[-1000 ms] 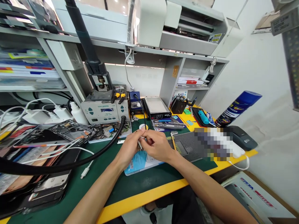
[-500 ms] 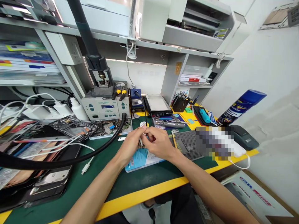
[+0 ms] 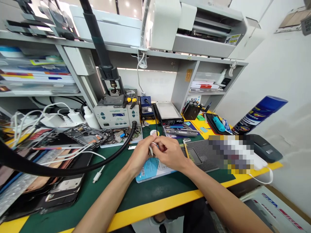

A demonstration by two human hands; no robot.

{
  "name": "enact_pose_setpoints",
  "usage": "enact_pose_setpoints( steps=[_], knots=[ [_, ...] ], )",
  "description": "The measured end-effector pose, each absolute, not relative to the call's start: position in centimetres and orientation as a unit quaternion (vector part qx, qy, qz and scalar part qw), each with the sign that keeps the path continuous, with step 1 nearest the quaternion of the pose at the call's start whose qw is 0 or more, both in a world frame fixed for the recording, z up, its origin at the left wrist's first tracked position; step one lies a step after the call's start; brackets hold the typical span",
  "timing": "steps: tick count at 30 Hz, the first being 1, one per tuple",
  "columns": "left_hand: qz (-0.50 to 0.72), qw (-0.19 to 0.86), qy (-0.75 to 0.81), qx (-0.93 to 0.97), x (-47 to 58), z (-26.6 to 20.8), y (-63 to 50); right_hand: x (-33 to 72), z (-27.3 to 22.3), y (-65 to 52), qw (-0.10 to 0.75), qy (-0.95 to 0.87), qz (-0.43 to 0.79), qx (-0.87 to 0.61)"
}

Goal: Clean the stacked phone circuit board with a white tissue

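Note:
Both hands meet over a light-blue and white flat packet (image 3: 155, 173) lying on the green mat (image 3: 170, 186). My left hand (image 3: 141, 152) is closed, its fingertips pressed against those of the other hand. My right hand (image 3: 171, 152) is curled, thumb and index finger pinched together. Between the fingers shows a narrow, pale, curved piece (image 3: 151, 150), mostly covered, so I cannot make out its kind. A small brownish thing peeks out just below it. Behind the fingertips runs a thin black cord (image 3: 155, 119) leading up to a blue soldering station (image 3: 146, 108).
A thick black hose (image 3: 85, 170) arcs across the left side from a grey hot-air station (image 3: 118, 115). Phone parts (image 3: 82, 136) and a white cable (image 3: 97, 176) lie at left. At right are a perforated grey mat (image 3: 210, 149), a yellow-handled tool (image 3: 186, 149) and a blue spray can (image 3: 259, 115).
The whole view has shifted, so the bench appears farther right and slightly lower. The hands stay together over the packet in nearly the same grip.

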State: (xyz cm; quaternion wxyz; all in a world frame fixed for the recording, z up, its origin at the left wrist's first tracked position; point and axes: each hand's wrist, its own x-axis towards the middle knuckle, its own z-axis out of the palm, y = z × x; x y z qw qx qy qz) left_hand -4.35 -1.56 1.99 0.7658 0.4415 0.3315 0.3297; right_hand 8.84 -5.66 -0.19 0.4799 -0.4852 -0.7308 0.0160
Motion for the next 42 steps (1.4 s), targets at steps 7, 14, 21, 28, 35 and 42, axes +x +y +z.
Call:
enact_pose_setpoints(
  steps=[7,14,21,28,35,42],
  knots=[
    [0.320,0.772,0.335,0.435,-4.6,2.3,-1.5,8.9,-0.3,-5.7,0.477,-0.735,0.013,-0.481],
    [0.333,0.781,0.352,0.393,-4.6,2.3,-1.5,8.8,0.0,-5.8,0.505,-0.718,-0.023,-0.478],
    [0.326,0.781,0.365,0.387,-4.8,2.4,-1.2,9.7,0.8,-5.8,0.527,-0.663,0.022,-0.531],
    [0.365,0.766,0.380,0.369,-5.2,4.0,-1.4,11.2,0.6,-5.3,0.506,-0.665,0.075,-0.544],
    [0.376,0.768,0.381,0.352,-4.7,2.8,-0.7,11.5,-0.8,-4.6,0.406,-0.711,0.102,-0.565],
    [0.373,0.751,0.384,0.388,-4.0,-1.2,2.1,12.2,-2.4,-3.6,0.459,-0.650,0.090,-0.598]
  ],
)
